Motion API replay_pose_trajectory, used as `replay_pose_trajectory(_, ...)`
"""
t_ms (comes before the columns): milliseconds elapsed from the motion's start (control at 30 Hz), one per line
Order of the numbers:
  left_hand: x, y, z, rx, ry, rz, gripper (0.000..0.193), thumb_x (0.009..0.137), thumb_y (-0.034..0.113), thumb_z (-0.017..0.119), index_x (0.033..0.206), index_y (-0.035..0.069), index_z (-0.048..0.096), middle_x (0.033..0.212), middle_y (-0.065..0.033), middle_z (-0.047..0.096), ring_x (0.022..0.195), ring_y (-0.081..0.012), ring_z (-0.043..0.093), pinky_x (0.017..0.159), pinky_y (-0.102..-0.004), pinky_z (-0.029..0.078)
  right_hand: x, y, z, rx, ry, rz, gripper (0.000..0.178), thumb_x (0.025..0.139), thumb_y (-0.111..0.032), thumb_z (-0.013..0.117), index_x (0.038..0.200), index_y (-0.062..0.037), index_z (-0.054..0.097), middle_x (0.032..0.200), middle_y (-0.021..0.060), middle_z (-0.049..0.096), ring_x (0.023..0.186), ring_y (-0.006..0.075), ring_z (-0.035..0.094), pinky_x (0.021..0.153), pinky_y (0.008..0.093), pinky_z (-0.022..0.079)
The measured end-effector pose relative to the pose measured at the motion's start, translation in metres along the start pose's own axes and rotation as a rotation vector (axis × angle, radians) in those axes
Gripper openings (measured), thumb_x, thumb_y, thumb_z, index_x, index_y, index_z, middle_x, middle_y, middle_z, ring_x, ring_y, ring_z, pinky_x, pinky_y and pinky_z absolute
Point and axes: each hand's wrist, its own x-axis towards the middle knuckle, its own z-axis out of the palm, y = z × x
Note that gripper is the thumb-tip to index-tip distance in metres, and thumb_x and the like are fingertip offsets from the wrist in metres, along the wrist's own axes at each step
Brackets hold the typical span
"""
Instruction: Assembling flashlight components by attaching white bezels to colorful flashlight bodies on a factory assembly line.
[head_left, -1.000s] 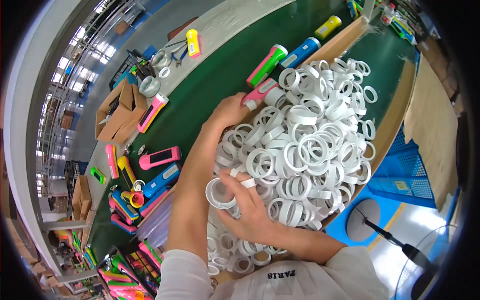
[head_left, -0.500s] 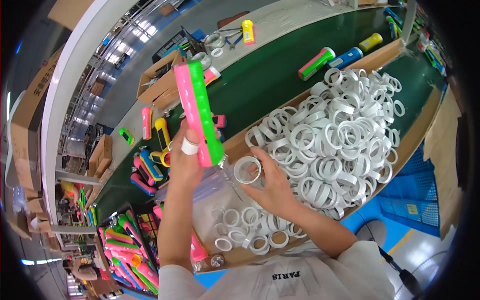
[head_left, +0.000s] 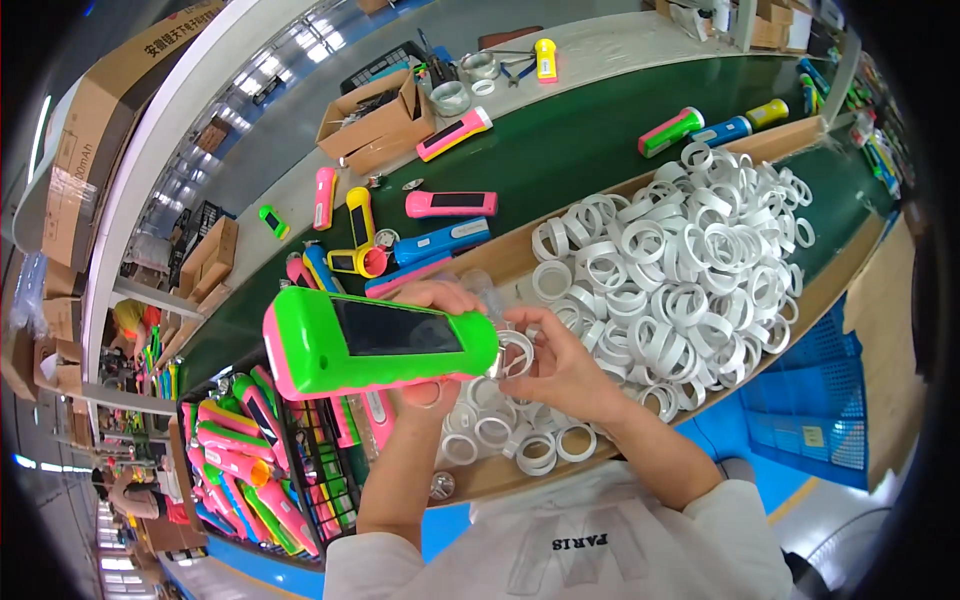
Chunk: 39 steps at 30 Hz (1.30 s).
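Left hand (head_left: 440, 295) grasps green-and-pink flashlight (head_left: 390, 345); right hand (head_left: 565, 375) pinches white ring (head_left: 528, 346).
The flashlight is left of the right hand, long axis sideways, right end at the ring; whether they touch is unclear.

An open cardboard box (head_left: 395, 140) stands near pliers (head_left: 515, 74).

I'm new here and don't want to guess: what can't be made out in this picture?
In the head view:
Left hand: palm mostly hidden by the green-and-pink flashlight.
White ring pile: bottom covered by its own upper layers.
Distant person, far left: too small for detail.
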Motion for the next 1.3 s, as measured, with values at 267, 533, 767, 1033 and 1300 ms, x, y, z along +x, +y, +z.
replay_pose_trajectory(267,-0.053,0.006,-0.004,0.049,0.044,-0.099,0.08,0.068,0.063,0.07,0.124,0.01,0.051,0.096,-0.0098,0.055,0.09,-0.0251,0.053,0.078,-0.0429,0.049,-0.008,0.005,0.001,0.151,-0.056,-0.135,0.071,0.073,0.012,0.069,0.134,-0.0058,0.035,0.133,0.0106,0.044,0.119,0.0188,0.049,0.101,0.033,0.042)
replay_pose_trajectory(533,-0.06,0.03,-0.017,0.439,0.074,-0.211,0.076,0.077,0.061,0.065,0.12,0.0,0.05,0.111,-0.0147,0.059,0.106,-0.0268,0.058,0.092,-0.0455,0.046,-0.015,-0.004,-0.012,-0.866,0.004,-0.381,0.062,0.073,-0.013,0.076,0.125,-0.0029,0.044,0.111,0.0169,0.058,0.101,0.0284,0.06,0.083,0.0376,0.048)
replay_pose_trajectory(767,-0.072,0.028,0.008,0.345,0.231,-0.428,0.062,0.077,0.043,0.075,0.122,0.008,0.052,0.121,-0.0057,0.053,0.115,-0.0298,0.055,0.096,-0.0456,0.046,-0.025,-0.017,-0.006,-0.568,0.064,-0.353,0.073,0.078,-0.015,0.075,0.136,-0.002,0.033,0.12,0.0197,0.055,0.106,0.0316,0.059,0.096,0.0392,0.046)
replay_pose_trajectory(1033,-0.089,0.034,0.012,-0.102,0.273,-0.791,0.092,0.068,0.042,0.083,0.138,0.006,0.037,0.128,-0.0174,0.055,0.107,-0.0284,0.059,0.086,-0.0419,0.052,-0.018,0.01,-0.006,-0.564,0.213,-0.801,0.044,0.081,-0.01,0.069,0.118,-0.0035,0.045,0.107,0.0122,0.056,0.092,0.0212,0.052,0.095,0.0382,0.036)
replay_pose_trajectory(1300,-0.048,0.117,-0.012,0.232,-0.373,-1.196,0.072,0.069,0.009,0.077,0.134,0.0,0.048,0.125,-0.0116,0.058,0.114,-0.0183,0.054,0.099,-0.0332,0.04,-0.041,-0.032,0.0,-0.797,-0.186,-0.885,0.05,0.069,-0.021,0.079,0.107,-0.003,0.052,0.103,0.0152,0.055,0.091,0.03,0.058,0.074,0.0408,0.048)
